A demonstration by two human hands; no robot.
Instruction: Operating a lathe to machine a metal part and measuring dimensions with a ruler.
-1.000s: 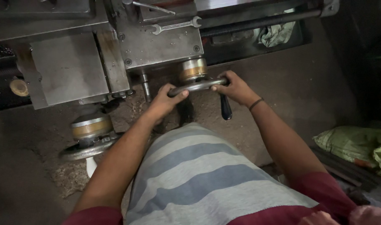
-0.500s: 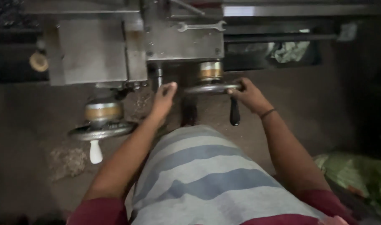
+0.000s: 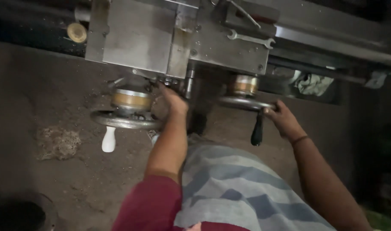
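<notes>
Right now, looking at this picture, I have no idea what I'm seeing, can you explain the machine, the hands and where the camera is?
The camera sits on a person's head and looks straight down, so you see their own arms, dark red sleeves and a striped grey garment. In front of them is a heavy grey metal machine with two round handwheels on its front. The left hand reaches in beside the left handwheel, which carries a white handle; whether its fingers grip anything is hidden. The right hand holds the rim of the right handwheel, next to its black handle. A wrench lies on top of the machine. Below is a dusty floor with a pile of shavings.
</notes>
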